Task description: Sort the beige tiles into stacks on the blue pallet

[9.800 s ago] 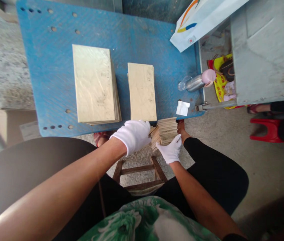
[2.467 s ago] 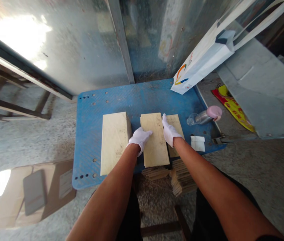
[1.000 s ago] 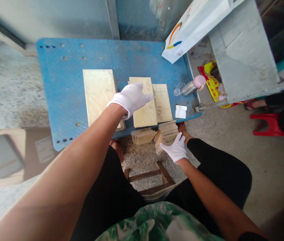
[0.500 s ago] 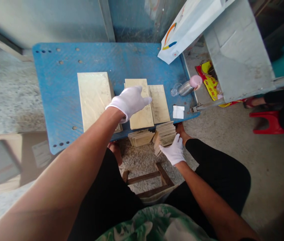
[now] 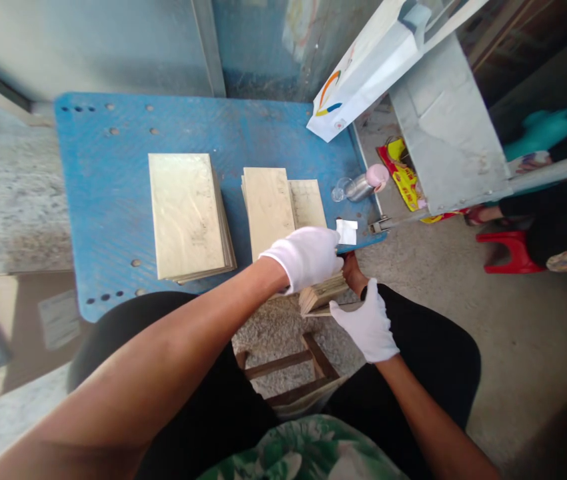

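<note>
Both my hands wear white gloves. My left hand (image 5: 307, 257) lies over the top of a leaning stack of thin wooden pieces (image 5: 321, 295) on the floor by the blue platform's front edge, fingers curled on it. My right hand (image 5: 367, 324) grips the same stack from below and the right, thumb on a piece's edge. On the blue platform (image 5: 113, 173) lie a thick pile of pale boards (image 5: 186, 215), a narrower pile (image 5: 267, 208) and a thin smaller board (image 5: 308, 202) beside it.
A metal bottle with pink cap (image 5: 361, 186) and a white paper slip (image 5: 347, 231) sit at the platform's right end. A white bag (image 5: 363, 63) leans on a grey metal bench (image 5: 446, 127). A wooden stool frame (image 5: 288, 367) stands between my knees. Another person's legs and a red stool (image 5: 511, 250) are at right.
My left hand has left the narrower pile on the platform and come down onto the stack on the floor. My right hand stays on that stack. The view has shifted slightly.
</note>
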